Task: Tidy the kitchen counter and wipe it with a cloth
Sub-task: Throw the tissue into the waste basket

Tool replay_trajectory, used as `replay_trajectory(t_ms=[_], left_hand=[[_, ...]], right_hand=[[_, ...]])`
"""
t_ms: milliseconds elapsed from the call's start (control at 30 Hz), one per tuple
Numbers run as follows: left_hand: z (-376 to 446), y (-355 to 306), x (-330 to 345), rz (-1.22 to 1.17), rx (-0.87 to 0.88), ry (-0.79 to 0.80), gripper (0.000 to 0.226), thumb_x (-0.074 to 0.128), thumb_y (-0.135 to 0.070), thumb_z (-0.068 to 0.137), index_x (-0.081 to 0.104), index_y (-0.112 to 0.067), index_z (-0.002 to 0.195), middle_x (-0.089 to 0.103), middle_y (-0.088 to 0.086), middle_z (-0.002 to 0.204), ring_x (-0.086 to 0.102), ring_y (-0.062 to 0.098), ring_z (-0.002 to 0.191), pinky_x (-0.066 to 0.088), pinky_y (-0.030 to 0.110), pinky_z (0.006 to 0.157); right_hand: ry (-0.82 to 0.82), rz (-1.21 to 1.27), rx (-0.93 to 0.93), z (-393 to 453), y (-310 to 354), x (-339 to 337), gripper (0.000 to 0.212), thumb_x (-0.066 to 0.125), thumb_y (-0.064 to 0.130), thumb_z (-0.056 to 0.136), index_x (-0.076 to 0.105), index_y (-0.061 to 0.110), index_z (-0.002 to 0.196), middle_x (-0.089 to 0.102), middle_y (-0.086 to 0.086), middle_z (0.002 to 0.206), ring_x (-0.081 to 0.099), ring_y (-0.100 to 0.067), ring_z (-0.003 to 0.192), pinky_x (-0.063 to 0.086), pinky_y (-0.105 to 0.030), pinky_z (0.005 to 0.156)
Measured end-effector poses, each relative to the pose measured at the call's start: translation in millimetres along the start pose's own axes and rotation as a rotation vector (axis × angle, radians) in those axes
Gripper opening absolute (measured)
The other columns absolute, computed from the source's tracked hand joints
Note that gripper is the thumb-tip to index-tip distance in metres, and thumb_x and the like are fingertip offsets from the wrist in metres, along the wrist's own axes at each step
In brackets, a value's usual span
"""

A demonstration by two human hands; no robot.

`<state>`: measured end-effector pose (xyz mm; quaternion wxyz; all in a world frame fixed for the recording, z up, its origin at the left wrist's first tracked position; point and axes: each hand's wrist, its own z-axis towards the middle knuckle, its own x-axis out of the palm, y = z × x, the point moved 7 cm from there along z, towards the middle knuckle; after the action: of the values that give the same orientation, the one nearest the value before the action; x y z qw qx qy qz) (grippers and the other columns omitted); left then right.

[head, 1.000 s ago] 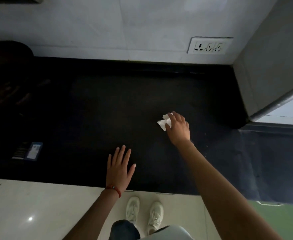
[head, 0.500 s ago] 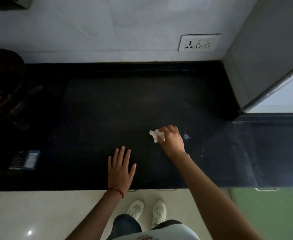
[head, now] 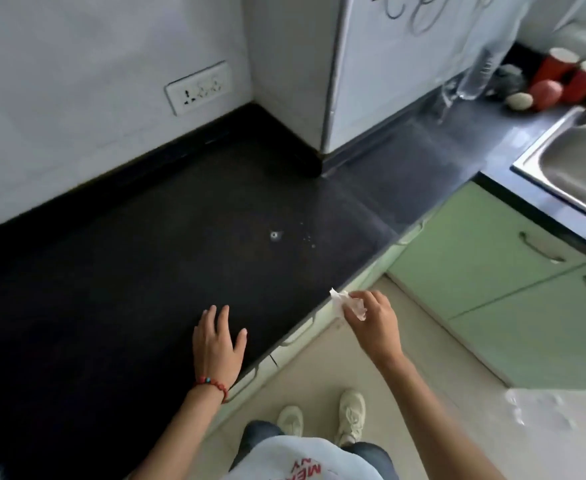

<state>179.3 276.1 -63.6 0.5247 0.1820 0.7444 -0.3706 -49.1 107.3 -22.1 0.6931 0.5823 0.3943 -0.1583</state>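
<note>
The black kitchen counter (head: 139,258) fills the left and middle of the head view. My left hand (head: 219,344) lies flat on it near the front edge, fingers spread. My right hand (head: 374,320) is off the counter, just past its front edge and above the floor, pinching a crumpled white cloth (head: 348,303). A small whitish spot (head: 276,235) and a few specks (head: 309,239) sit on the counter to the right of centre.
A white fridge (head: 406,64) stands at the back right. Beyond it are a clear bottle (head: 475,77), two red cups (head: 568,74), round items (head: 544,93) and a steel sink (head: 575,164). Green cabinet doors (head: 492,271) run below. A wall socket (head: 198,88) is above the counter.
My right hand pulled the cloth back toward me, off the counter's front edge. The view swung right, so the fridge, sink and cups came into sight. My left hand stayed flat.
</note>
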Motion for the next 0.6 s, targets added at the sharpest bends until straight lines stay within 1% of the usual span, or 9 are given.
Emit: replay_trajectory(t_ms=[100, 167, 267, 333, 367, 433, 500, 533, 600], left_hand=[[-4.4, -44.3, 10.3, -0.021, 0.194, 0.077, 0.052, 0.046, -0.036, 0.078, 0.06, -0.001, 0.113, 0.058, 0.027, 0.121, 0.053, 0.044, 0.114, 0.045, 0.054, 0.093], [-11.9, -81.4, 23.1, -0.016, 0.346, 0.14, 0.054, 0.039, -0.04, 0.077, 0.064, -0.002, 0.108, 0.061, 0.025, 0.116, 0.057, 0.043, 0.11, 0.047, 0.053, 0.09], [-33.4, -140.7, 47.1, 0.064, 0.576, 0.229, 0.047, 0.04, -0.035, 0.074, 0.069, -0.004, 0.094, 0.066, 0.024, 0.105, 0.064, 0.04, 0.098, 0.054, 0.049, 0.079], [-52.6, -177.4, 63.5, 0.119, 0.678, 0.29, 0.046, 0.04, -0.036, 0.074, 0.07, -0.005, 0.089, 0.068, 0.022, 0.099, 0.067, 0.037, 0.091, 0.056, 0.044, 0.072], [-63.0, -193.7, 73.1, 0.118, 0.713, 0.317, 0.048, 0.039, -0.038, 0.074, 0.07, -0.004, 0.089, 0.068, 0.022, 0.098, 0.067, 0.036, 0.089, 0.056, 0.044, 0.072], [-86.9, -224.7, 95.1, 0.081, 0.754, 0.404, 0.057, 0.035, -0.044, 0.074, 0.069, -0.004, 0.097, 0.066, 0.021, 0.103, 0.064, 0.036, 0.096, 0.053, 0.043, 0.081], [-114.9, -256.8, 117.6, 0.046, 0.767, 0.474, 0.063, 0.033, -0.049, 0.076, 0.063, -0.005, 0.109, 0.061, 0.017, 0.116, 0.057, 0.032, 0.109, 0.046, 0.038, 0.094], [-132.3, -273.6, 129.0, 0.051, 0.769, 0.525, 0.061, 0.035, -0.047, 0.076, 0.061, -0.006, 0.114, 0.059, 0.015, 0.12, 0.054, 0.03, 0.114, 0.042, 0.035, 0.097], [-172.5, -305.9, 152.2, 0.044, 0.77, 0.633, 0.057, 0.04, -0.041, 0.077, 0.058, -0.005, 0.117, 0.056, 0.016, 0.123, 0.051, 0.03, 0.116, 0.038, 0.033, 0.099]], right_hand=[[-0.144, -0.022, 0.104, -32.8, -35.3, -42.7, 0.021, 0.075, 0.009, 0.071, 0.068, 0.003, 0.09, 0.067, -0.015, 0.085, 0.061, -0.034, 0.079, 0.039, -0.027, 0.069], [-0.244, -0.017, 0.189, -59.5, -63.5, -69.6, 0.018, 0.075, 0.007, 0.07, 0.069, 0.003, 0.086, 0.066, -0.014, 0.081, 0.061, -0.035, 0.076, 0.04, -0.027, 0.068], [-0.374, -0.012, 0.356, -112.2, -112.0, -107.0, 0.017, 0.073, 0.013, 0.071, 0.069, 0.007, 0.087, 0.066, -0.012, 0.083, 0.061, -0.032, 0.079, 0.038, -0.024, 0.069], [-0.447, 0.019, 0.482, -154.3, -144.7, -129.9, 0.017, 0.071, 0.012, 0.074, 0.069, 0.007, 0.091, 0.065, -0.012, 0.088, 0.061, -0.031, 0.084, 0.037, -0.024, 0.071], [-0.474, 0.034, 0.539, -176.2, -159.8, -140.9, 0.018, 0.07, 0.012, 0.076, 0.068, 0.008, 0.093, 0.065, -0.012, 0.091, 0.061, -0.03, 0.085, 0.037, -0.024, 0.072], [-0.527, 0.045, 0.648, -221.7, -187.9, -162.7, 0.018, 0.068, 0.013, 0.078, 0.067, 0.008, 0.095, 0.065, -0.013, 0.093, 0.063, -0.03, 0.085, 0.038, -0.024, 0.071], [-0.599, 0.027, 0.734, -269.2, -214.3, -184.9, 0.017, 0.069, 0.012, 0.077, 0.067, 0.007, 0.093, 0.066, -0.015, 0.089, 0.063, -0.032, 0.083, 0.044, -0.03, 0.07], [-0.633, 0.019, 0.771, -293.7, -228.0, -195.4, 0.016, 0.069, 0.011, 0.077, 0.067, 0.006, 0.091, 0.066, -0.016, 0.087, 0.063, -0.034, 0.082, 0.046, -0.034, 0.072], [-0.694, 0.017, 0.85, -345.4, -255.6, -215.2, 0.014, 0.071, 0.01, 0.075, 0.067, 0.005, 0.088, 0.065, -0.017, 0.083, 0.062, -0.036, 0.082, 0.048, -0.039, 0.074]])
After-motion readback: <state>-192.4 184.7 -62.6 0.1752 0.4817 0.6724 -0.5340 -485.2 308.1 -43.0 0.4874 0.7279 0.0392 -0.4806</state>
